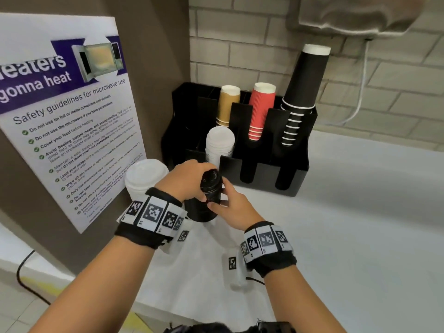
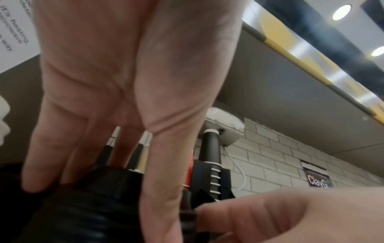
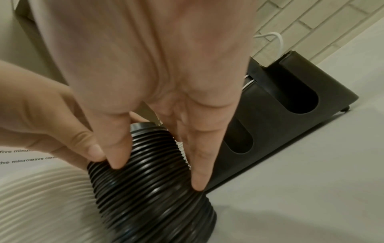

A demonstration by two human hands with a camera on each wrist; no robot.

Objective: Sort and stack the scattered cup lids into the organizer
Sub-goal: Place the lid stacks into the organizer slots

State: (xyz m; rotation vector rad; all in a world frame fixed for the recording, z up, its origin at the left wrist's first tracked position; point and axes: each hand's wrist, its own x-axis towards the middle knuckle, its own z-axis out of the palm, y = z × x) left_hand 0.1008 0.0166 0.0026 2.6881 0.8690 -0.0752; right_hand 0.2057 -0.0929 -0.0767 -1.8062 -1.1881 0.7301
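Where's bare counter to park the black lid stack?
Free: the counter right of the organizer, out to the brick wall. Crowded: left, where the white lids and the poster hem in the black lids that both hands grip.

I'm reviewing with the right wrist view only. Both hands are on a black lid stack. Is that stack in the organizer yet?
Observer: No. In the head view the black stack stands on the counter, in front of the organizer.
Operator: Any lids already in the organizer?
Observer: Yes, a white stack sits in a front compartment.
Operator: What else does it hold?
Observer: Three cup stacks behind: tan, red and black.
Operator: Where does the left hand hold?
Observer: The left hand grips the top of the black stack; the right hand holds its side.
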